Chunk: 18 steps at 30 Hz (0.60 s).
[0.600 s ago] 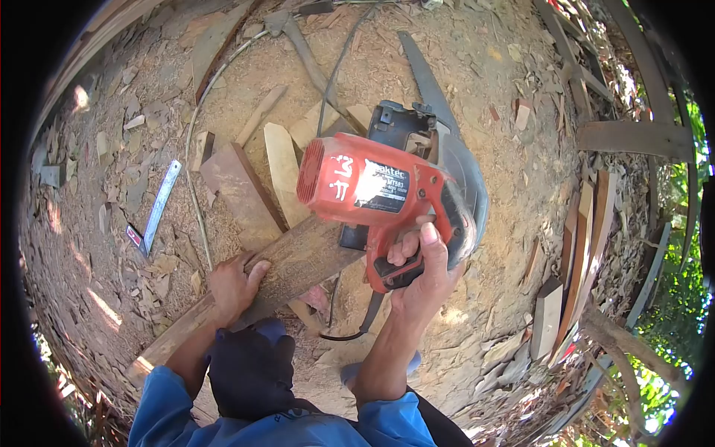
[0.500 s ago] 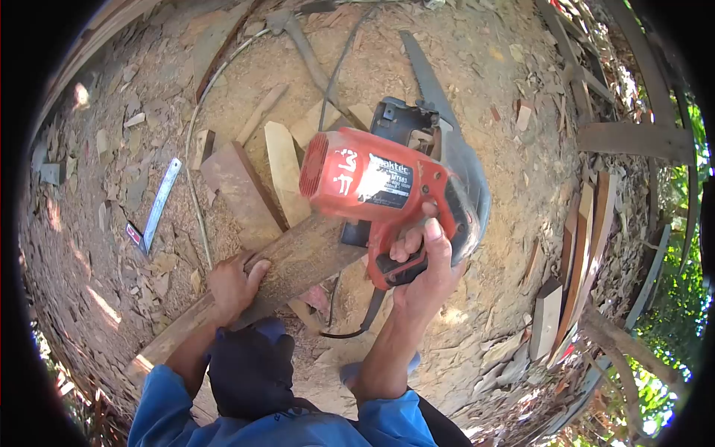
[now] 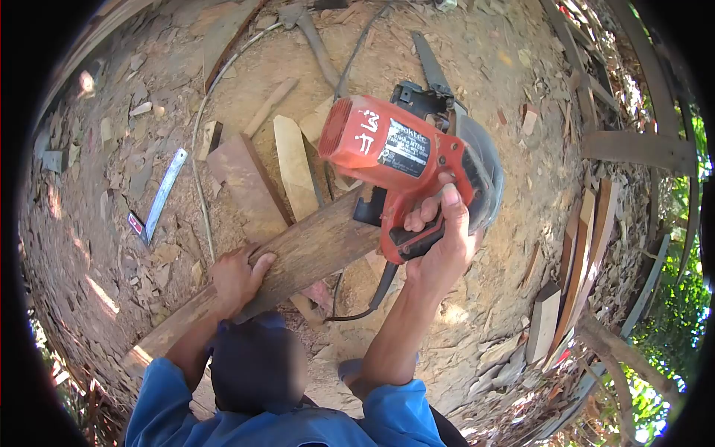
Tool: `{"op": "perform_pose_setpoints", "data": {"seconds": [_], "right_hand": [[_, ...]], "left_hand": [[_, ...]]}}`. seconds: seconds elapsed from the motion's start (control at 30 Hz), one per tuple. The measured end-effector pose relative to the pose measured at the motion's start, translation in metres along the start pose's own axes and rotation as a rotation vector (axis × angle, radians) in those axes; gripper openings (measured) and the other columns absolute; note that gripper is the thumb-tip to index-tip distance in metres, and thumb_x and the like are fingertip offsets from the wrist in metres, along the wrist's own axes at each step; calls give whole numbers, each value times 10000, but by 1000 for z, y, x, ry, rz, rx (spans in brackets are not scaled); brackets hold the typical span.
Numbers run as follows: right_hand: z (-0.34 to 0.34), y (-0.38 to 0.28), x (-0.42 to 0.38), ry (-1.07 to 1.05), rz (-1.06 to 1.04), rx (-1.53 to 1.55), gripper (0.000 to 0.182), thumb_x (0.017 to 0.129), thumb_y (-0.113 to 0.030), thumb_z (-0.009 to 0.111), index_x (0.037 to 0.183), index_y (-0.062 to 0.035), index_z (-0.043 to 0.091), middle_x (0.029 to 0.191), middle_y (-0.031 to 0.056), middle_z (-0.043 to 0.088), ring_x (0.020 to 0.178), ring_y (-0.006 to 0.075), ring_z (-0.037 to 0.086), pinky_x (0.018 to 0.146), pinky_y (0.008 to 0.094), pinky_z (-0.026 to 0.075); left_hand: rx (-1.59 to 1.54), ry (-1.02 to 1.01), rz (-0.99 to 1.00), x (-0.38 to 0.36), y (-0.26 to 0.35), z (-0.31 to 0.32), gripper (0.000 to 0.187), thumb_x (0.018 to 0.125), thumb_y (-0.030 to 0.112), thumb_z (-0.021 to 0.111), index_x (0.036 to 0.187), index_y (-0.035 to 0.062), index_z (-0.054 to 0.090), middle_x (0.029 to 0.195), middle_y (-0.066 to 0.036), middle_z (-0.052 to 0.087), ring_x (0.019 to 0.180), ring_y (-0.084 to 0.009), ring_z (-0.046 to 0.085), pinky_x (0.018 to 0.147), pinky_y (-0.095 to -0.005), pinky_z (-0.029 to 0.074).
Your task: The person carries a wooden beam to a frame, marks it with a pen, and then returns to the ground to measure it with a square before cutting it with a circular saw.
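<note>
My right hand (image 3: pixel 445 237) is wrapped around the rear handle of a red circular saw (image 3: pixel 398 145), its thumb along the top of the grip. The saw sits over the far end of a long brown wooden board (image 3: pixel 313 242), which hides its blade. My left hand (image 3: pixel 237 279) grips the board's nearer part, thumb on the upper face and fingers over the far edge. The board slants from lower left to upper right. A black power cord (image 3: pixel 380 294) hangs from the saw handle and loops below the board.
Wood offcuts (image 3: pixel 294 167) lie beyond the board. An L-shaped try square (image 3: pixel 162 195) rests on the dirt to the left. Further off are a hammer-like tool (image 3: pixel 316 45) and a handsaw blade (image 3: pixel 430 63). Planks (image 3: pixel 588 246) lean at the right.
My right hand and the circular saw have moved slightly up and to the right, showing more of the board. My left hand stays on the board, almost unmoved.
</note>
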State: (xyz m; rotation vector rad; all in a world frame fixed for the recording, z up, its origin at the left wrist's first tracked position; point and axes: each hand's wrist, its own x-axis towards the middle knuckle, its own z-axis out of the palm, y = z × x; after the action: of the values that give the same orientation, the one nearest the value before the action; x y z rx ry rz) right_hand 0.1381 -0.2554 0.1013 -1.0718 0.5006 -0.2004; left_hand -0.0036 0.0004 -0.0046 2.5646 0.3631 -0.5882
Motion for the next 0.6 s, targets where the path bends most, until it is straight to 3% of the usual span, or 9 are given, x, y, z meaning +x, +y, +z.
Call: {"op": "perform_pose_setpoints", "data": {"seconds": [0.23,0.33,0.6], "right_hand": [[7,-3,13,-5,-1,-15,245,885,-132,684,1047,42,627,659,38,553,524,116,513,494,251,428],[11,-5,18,-19,-11,-68,254,904,-158,638,1065,38,619,633,39,525,521,136,511,487,277,433],[28,-9,49,-7,-62,-44,186,881,-149,652,942,26,636,625,40,529,506,133,503,467,281,420]], "left_hand": [[7,-5,-27,-2,3,-2,542,899,549,571,1112,71,709,916,-182,715,860,-369,687,802,-451,523],[14,25,-19,-2,2,1,538,900,557,567,1098,80,717,892,-176,717,834,-361,691,789,-450,525],[-1,9,-34,-8,16,-17,513,903,579,546,1074,132,731,900,-176,715,860,-365,684,776,-446,523]]}}
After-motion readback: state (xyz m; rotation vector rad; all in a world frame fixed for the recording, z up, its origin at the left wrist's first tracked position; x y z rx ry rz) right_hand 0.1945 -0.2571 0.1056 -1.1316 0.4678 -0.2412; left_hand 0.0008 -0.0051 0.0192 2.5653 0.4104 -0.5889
